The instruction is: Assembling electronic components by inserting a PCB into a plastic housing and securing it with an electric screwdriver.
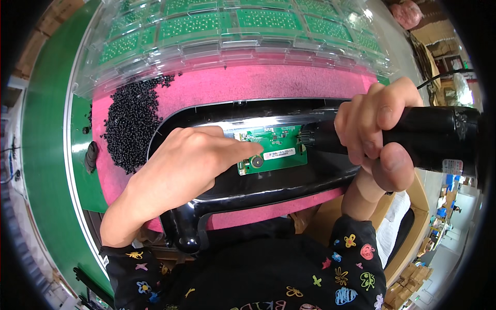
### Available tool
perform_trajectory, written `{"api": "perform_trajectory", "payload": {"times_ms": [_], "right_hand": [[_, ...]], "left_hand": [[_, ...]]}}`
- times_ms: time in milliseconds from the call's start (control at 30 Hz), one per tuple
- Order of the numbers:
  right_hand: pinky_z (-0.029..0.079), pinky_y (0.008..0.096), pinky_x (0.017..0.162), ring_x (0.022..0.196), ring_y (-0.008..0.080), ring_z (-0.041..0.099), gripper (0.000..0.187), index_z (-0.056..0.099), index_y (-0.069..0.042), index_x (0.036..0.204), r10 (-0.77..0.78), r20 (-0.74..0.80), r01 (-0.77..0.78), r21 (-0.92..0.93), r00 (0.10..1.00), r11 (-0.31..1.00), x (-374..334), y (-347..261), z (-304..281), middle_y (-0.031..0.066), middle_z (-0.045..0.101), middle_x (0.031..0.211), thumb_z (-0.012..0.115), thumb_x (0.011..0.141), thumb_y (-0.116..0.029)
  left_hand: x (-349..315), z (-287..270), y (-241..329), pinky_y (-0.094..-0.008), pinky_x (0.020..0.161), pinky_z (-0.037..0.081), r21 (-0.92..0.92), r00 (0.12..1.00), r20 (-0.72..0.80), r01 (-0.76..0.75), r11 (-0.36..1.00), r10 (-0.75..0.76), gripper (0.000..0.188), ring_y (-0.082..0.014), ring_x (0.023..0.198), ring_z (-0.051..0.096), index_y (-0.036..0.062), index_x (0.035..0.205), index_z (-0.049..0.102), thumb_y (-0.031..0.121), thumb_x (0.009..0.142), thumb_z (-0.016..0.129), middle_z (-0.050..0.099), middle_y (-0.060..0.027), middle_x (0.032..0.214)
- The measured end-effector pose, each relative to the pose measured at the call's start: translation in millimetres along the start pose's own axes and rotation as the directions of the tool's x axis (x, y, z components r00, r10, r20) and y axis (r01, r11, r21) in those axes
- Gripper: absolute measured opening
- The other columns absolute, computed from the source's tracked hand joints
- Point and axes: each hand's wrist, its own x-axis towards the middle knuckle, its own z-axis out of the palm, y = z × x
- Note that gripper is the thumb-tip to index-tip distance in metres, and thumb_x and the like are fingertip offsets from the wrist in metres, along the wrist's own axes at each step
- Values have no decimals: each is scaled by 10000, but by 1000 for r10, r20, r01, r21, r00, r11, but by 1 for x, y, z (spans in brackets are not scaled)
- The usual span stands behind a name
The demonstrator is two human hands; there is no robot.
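A green circuit board with a white label and a round dark part lies inside a long, glossy black plastic housing. My left hand reaches over the housing's left side, its index finger stretched onto the board and pressing it, the other fingers curled under. In my right hand is a black electric screwdriver, lying nearly level with the fingers wrapped around its body. Its ribbed front end meets the board's right edge; the very tip is hidden there.
A heap of small black screw-like parts lies left of the housing on the pink mat. Behind stand stacked clear plastic trays holding several green boards. An open cardboard box is at right. Another person's head shows far right.
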Motion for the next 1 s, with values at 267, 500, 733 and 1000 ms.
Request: {"api": "perform_trajectory", "payload": {"times_ms": [267,500,733,1000], "right_hand": [[390,251,524,489,75,461,318,489,-96,1023,-54,5,54,2,999,999,0,7,0,-46,487,670,706,824,-216],[352,252,492,481,70,419,295,483,-90,979,-68,56,70,-28,996,997,2,12,7,-24,460,663,710,819,-187],[350,259,506,470,72,404,313,486,-88,981,-27,-55,26,-7,998,1000,-1,10,10,-47,435,637,715,818,-224],[394,259,648,566,71,488,271,475,-101,1040,-175,-147,226,518,974,825,-8,-3,2,-37,495,723,686,882,-167]], "left_hand": [[-2,-2,3,-384,647,530,32,997,29,72,997,-73,501,-257,730,618,87,1118,709,-69,646,650,711,-76,839],[-4,14,-11,-369,594,507,10,994,-82,74,997,-73,514,-248,611,553,132,1059,743,-121,631,612,729,-35,899],[-3,12,-13,-361,609,519,-12,996,-74,47,999,-48,480,-246,633,569,106,1028,732,-128,623,624,748,0,955],[5,10,-9,-354,694,575,-140,925,-354,-199,970,138,528,-255,828,692,46,1095,696,-185,634,587,717,-107,1013]]}}
